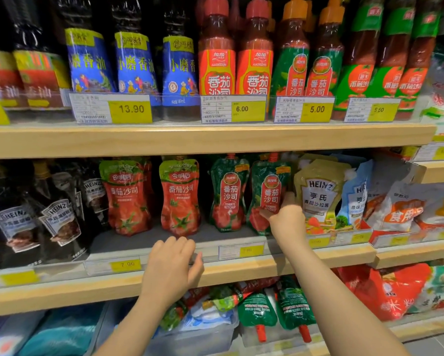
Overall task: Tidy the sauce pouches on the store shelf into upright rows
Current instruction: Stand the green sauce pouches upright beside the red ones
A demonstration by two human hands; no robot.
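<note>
On the middle shelf [318, 255] stand two red ketchup pouches [179, 199] with green tops and, to their right, two dark green ketchup pouches [228, 196], all upright. My right hand [287, 217] pinches the lower right side of the rightmost green pouch [268, 191], which leans slightly. A yellow-green Heinz salad pouch [318, 194] stands just right of that hand. My left hand [172, 268] hovers over the shelf's front edge below the red pouches, fingers loosely curled, holding nothing.
Dark Heinz pouches [59, 219] crowd the left of the middle shelf. Bottles with price tags fill the upper shelf [215, 140]. Below, a clear bin [215, 330] holds tumbled pouches, with two green ones [274, 314] hanging upside down. Bags [406, 209] lie at the right.
</note>
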